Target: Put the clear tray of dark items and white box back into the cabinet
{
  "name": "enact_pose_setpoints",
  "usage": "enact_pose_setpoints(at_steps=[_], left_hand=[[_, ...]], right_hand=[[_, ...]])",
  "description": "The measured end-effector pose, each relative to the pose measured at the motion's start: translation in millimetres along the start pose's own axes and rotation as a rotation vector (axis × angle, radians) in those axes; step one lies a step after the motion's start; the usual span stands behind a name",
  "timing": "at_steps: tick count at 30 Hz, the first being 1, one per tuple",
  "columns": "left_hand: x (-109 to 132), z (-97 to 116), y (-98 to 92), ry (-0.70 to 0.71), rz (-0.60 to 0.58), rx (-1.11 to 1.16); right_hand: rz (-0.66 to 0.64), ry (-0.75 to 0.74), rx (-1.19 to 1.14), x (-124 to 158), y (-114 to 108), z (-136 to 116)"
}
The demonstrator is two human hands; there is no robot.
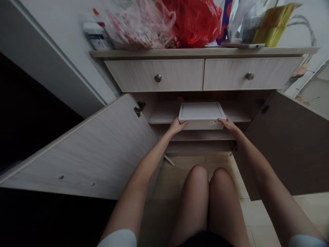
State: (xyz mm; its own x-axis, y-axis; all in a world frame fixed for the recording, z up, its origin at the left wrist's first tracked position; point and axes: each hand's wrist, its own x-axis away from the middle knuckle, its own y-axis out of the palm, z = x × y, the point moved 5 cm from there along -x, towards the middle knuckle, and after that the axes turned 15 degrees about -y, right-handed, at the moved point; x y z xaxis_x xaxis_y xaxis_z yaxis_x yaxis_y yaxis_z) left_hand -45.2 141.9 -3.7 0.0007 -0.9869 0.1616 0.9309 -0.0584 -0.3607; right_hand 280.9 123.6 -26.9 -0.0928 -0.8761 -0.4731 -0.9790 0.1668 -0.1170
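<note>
A flat white box [202,115] with a recessed lid sits at the front of a cabinet shelf, with a small coloured label on its front face. My left hand [178,125] grips its left side, fingers curled over the front corner. My right hand [228,124] holds the right side the same way. The box's underside and the shelf area behind it are hidden from this view.
Both pale wood cabinet doors [84,147] stand open, and the right one [282,144] is darker in shadow. Above are two drawers [156,74] with round metal knobs. Plastic bags [194,24] and a bottle [95,34] crowd the cabinet top. My knees lie below, over tiled floor.
</note>
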Motion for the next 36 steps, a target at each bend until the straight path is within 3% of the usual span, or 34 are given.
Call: enact_pose_setpoints(at_steps=[4,7,10,15,26,36], left_hand=[[9.1,15.0,-6.8,0.231,0.247,-0.14],[17.8,20.8,7.7,0.448,0.163,-0.291],[15.6,17.3,20.2,0.474,0.072,-0.326],[-4.7,16.9,22.9,0.45,0.106,-0.263],[-51.3,32.0,53.6,0.522,0.28,-0.541],[-80.8,33.4,63.3,0.567,0.253,-0.726]], right_hand=[[0.075,-0.254,0.337,6.5,-2.6,-24.8],[0.044,-0.424,0.715,24.5,8.2,-44.0],[-0.123,-0.486,0.922,34.1,26.9,-48.2],[-0.117,-0.47,1.046,17.9,35.5,-43.6],[-0.146,-0.394,1.159,-36.6,53.7,-21.2],[-0.202,-0.333,1.199,-63.0,64.7,5.9]])
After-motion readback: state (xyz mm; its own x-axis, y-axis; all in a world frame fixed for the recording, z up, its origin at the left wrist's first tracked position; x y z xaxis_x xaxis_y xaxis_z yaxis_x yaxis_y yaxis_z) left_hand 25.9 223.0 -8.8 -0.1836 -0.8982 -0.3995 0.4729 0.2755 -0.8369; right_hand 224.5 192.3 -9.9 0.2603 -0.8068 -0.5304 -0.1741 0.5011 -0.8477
